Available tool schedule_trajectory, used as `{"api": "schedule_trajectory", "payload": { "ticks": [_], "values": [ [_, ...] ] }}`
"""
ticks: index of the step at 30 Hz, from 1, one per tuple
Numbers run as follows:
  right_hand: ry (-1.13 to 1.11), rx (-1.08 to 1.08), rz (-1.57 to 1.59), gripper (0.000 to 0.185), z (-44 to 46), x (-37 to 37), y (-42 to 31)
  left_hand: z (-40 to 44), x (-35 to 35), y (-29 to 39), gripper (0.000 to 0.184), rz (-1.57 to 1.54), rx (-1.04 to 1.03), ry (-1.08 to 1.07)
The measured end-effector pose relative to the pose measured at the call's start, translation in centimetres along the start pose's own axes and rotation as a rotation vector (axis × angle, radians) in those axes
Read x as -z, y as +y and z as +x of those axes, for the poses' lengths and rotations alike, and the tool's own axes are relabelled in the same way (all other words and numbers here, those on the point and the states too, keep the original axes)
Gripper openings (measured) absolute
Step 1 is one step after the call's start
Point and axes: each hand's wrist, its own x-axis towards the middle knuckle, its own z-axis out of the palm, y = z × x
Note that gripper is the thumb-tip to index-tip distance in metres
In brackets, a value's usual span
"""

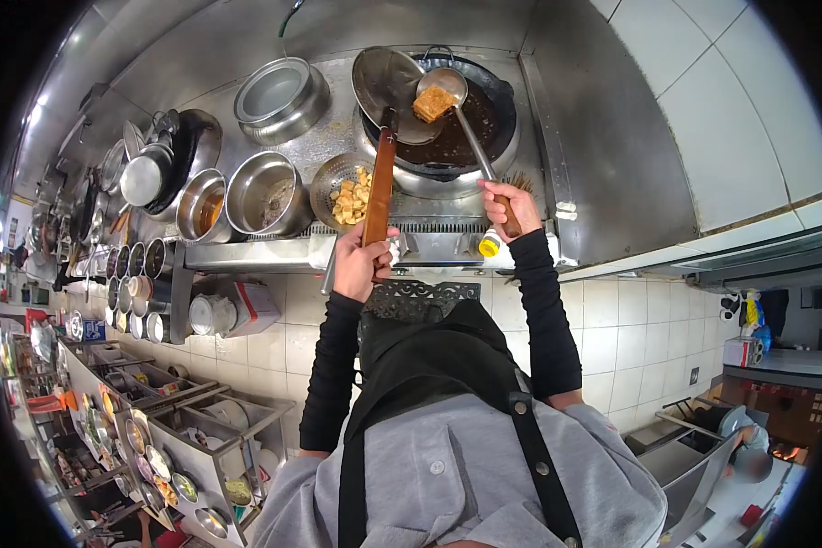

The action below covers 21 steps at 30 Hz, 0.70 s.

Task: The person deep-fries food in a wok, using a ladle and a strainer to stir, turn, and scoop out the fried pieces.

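Note:
My left hand (361, 258) is wrapped round the wooden handle (381, 187) of a round, dark metal strainer (379, 78), which is held over the left side of a wok. My right hand (510, 209) grips the wooden handle of a metal ladle (470, 132). A browned, block-shaped piece of food (434, 104) rests at the ladle's bowl, beside the strainer. Below them, the wok (502, 96) holds dark liquid. Left of the strainer's handle, a perforated bowl (327, 176) contains several golden cubes (350, 197).
Two steel pots (267, 194) (203, 206) stand left of the perforated bowl, with a larger lidded pot (281, 100) behind. A yellow-capped container (489, 245) sits at the stove's front edge. A person (751, 447) is at the far lower right.

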Motion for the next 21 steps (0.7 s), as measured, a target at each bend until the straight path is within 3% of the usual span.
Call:
{"api": "schedule_trajectory", "payload": {
  "ticks": [3,8,12,13,16,17,20,21],
  "values": [
    [0.041,0.012,-0.033,0.018,1.8,0.3,0.1,1.7,0.3,-1.2,0.027,0.144,-0.053,0.074],
    [0.177,0.058,-0.295,0.014,5.2,0.4,-0.5,1.6,1.1,-0.3,0.028,0.09,-0.112,0.093],
    [0.215,0.09,-0.71,0.015,8.1,0.7,-1.2,0.0,2.5,0.3,0.03,-0.086,-0.129,0.078],
    [0.137,0.122,-0.732,0.021,8.7,0.8,-1.3,-1.1,2.5,0.6,0.03,-0.148,-0.155,0.11],
    [0.414,0.218,-1.297,0.021,8.7,-0.6,0.3,-2.6,6.9,-0.8,0.031,-0.283,-0.182,0.045],
    [0.442,0.473,-1.498,0.021,9.3,0.9,1.8,-3.8,8.0,-0.9,0.033,-0.262,-0.212,0.077],
    [0.439,0.844,-1.717,0.02,6.2,1.7,2.7,-7.2,10.2,-1.3,0.036,-0.237,-0.306,0.209],
    [0.468,0.815,-1.633,0.018,4.4,1.2,2.6,-8.1,11.8,-1.7,0.037,-0.236,-0.296,0.207]
  ]
}}
